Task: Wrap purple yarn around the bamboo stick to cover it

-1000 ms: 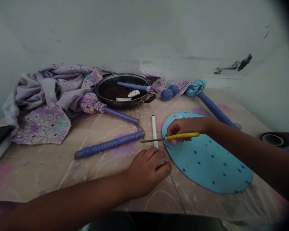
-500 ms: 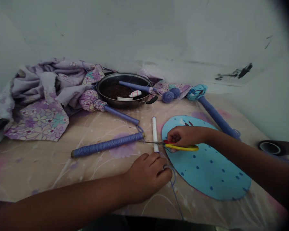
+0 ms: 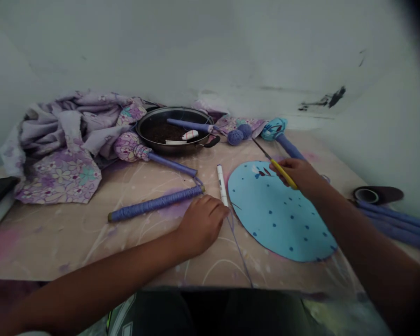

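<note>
My left hand is closed in a pinch on blue-violet yarn, which trails down to the table's front edge. It rests just in front of the right end of a stick wound with the same yarn, near a white marker. My right hand holds scissors with yellow on the handle, over the far right part of a light blue dotted oval piece. The scissors' blades look closed and point to the far left, toward two small yarn balls.
Floral fabric lies heaped at the left. Behind stands a dark pan with a violet stick across it. Cloth-headed sticks lie in front of the pan and at the right. A roll of tape is at the right edge.
My right hand has lifted the scissors away from the wound stick's end, up and to the right. My left hand has shifted left toward the stick, still with the yarn.
</note>
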Available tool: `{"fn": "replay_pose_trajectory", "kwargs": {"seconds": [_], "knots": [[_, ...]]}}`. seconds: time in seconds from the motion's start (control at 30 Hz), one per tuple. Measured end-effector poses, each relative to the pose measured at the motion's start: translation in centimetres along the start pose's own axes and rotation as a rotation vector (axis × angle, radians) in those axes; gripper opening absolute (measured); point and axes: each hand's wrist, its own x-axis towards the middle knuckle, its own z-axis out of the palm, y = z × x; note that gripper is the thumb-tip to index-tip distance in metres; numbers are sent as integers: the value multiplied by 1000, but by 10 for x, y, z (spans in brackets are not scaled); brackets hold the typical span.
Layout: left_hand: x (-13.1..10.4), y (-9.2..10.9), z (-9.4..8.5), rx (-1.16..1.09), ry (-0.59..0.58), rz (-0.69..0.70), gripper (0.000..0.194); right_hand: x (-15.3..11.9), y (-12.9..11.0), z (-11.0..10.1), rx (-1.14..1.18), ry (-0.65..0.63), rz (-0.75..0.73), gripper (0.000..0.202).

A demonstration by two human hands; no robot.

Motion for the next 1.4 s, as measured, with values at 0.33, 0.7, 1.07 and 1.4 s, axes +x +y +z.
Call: {"fn": "replay_pose_trajectory", "kwargs": {"seconds": [0.33,0.7,1.07,1.4], "knots": [[28,9,-66,218,-44,296,27,21,28,46,675,320,-95,45],[224,-45,19,478,-211,-16,39,38,45,35,929,383,-71,45],[146,-68,-6,230,-366,-116,39,43,42,41,1037,436,-82,41],[42,-67,-59,121,-765,-467,28,36,35,41,891,287,-94,36]]}}
